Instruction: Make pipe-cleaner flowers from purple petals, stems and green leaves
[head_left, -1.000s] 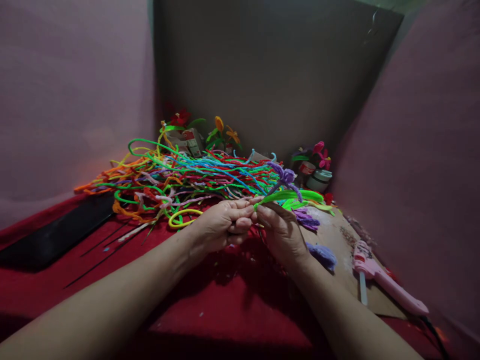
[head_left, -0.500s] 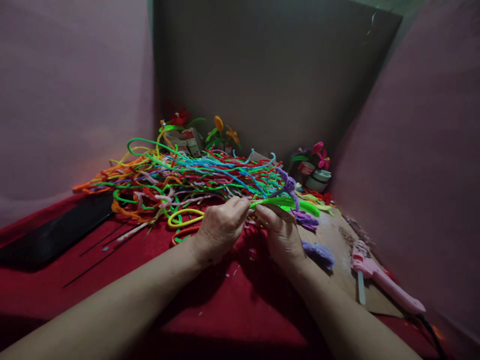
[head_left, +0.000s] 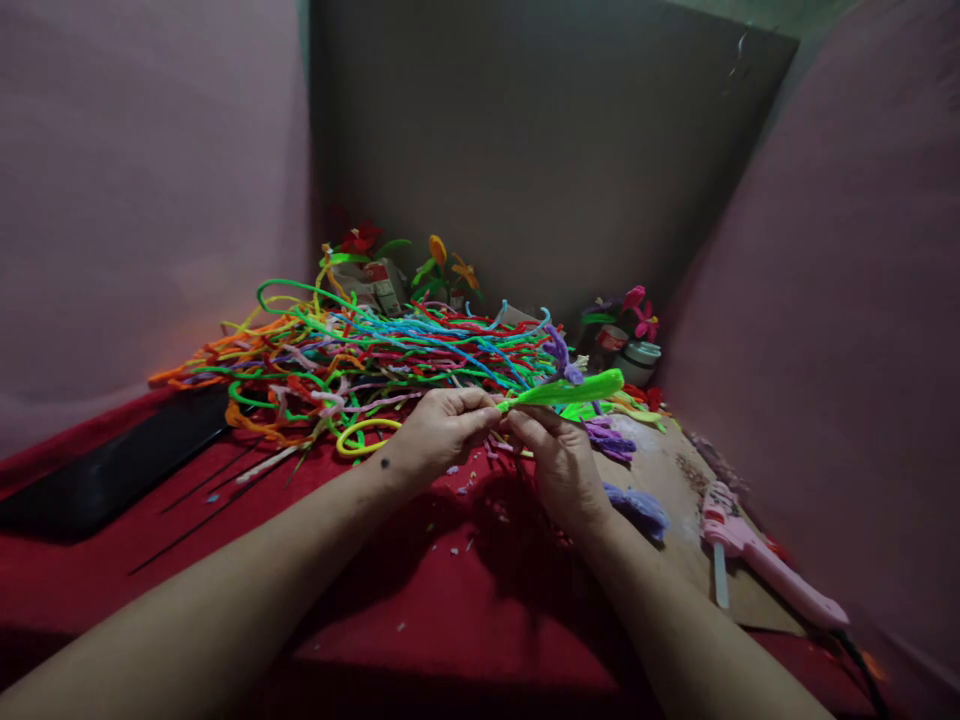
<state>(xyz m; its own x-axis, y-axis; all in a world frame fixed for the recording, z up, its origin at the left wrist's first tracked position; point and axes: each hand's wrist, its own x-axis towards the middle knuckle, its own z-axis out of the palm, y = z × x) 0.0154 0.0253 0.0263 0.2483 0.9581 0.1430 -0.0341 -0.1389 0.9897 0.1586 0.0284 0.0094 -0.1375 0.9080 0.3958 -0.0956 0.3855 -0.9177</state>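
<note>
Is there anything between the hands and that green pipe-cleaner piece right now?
Nothing visible. The left hand and right hand both pinch the near end of the green pipe-cleaner piece. Its far end, with a purple flower, sticks out above the pile of pipe cleaners.

- Left hand [head_left: 439, 435] and right hand [head_left: 559, 465]: fingertips meet around the near end of the green pipe-cleaner piece [head_left: 562, 390]; that end is covered, so the grip itself cannot be made out.
- Purple flower [head_left: 562, 355]: partly behind the green piece; its form is too small to read.
- Pile of pipe cleaners [head_left: 360, 355]: single strands blur together at the far side.
- Pink glue gun [head_left: 757, 565]: its cord is cut off by the lower right edge.
- Black flat object [head_left: 112, 470]: dark, runs out at the left edge; kind cannot be told.
- Small jars [head_left: 634, 355]: labels unreadable.
- Both forearms: cut off by the bottom edge.
</note>
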